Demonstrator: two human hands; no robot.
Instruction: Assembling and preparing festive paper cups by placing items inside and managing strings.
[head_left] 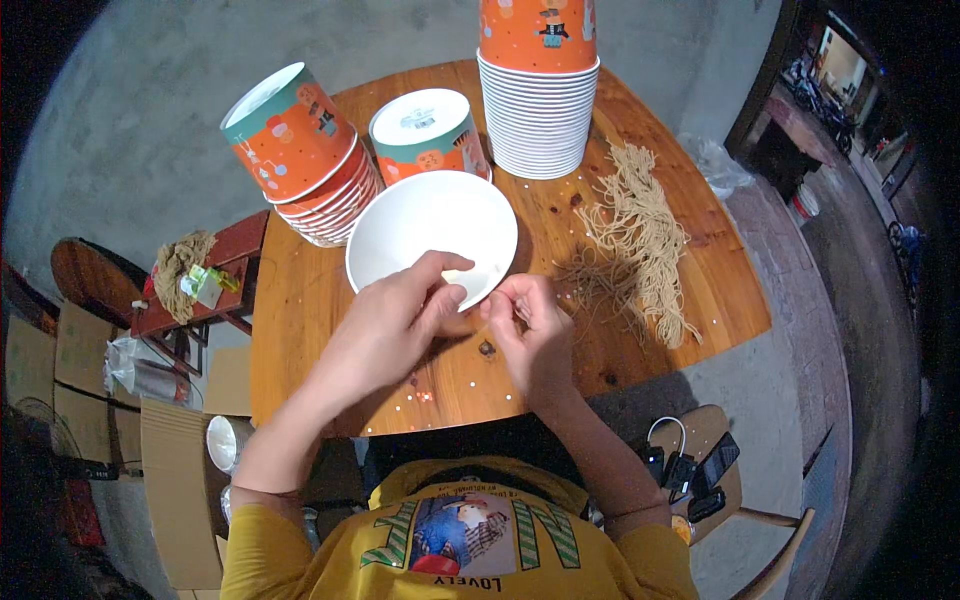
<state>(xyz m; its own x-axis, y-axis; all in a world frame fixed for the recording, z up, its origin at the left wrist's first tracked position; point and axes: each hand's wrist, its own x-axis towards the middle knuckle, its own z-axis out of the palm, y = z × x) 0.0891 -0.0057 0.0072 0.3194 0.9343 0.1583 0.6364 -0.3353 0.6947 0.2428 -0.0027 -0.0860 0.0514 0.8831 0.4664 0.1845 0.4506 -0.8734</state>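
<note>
A paper tub (425, 225), white inside, lies tilted with its wide mouth toward me near the middle of the wooden table. My left hand (385, 325) grips its near rim, index finger inside and thumb at the edge. Close by on the right, my right hand (530, 335) is closed in a pinch at the rim; whatever is between its fingertips is too small to make out. Beige strings (640, 235) lie in a loose bundle on the table to the right of my right hand, some of them in shadow.
Behind the tub stand an upside-down orange and green tub (425, 120), a leaning stack of tubs (295, 140) and a tall stack of nested tubs (538, 110). A red bench (200, 290) stands left; a stool with cables and a phone (718, 455) is lower right.
</note>
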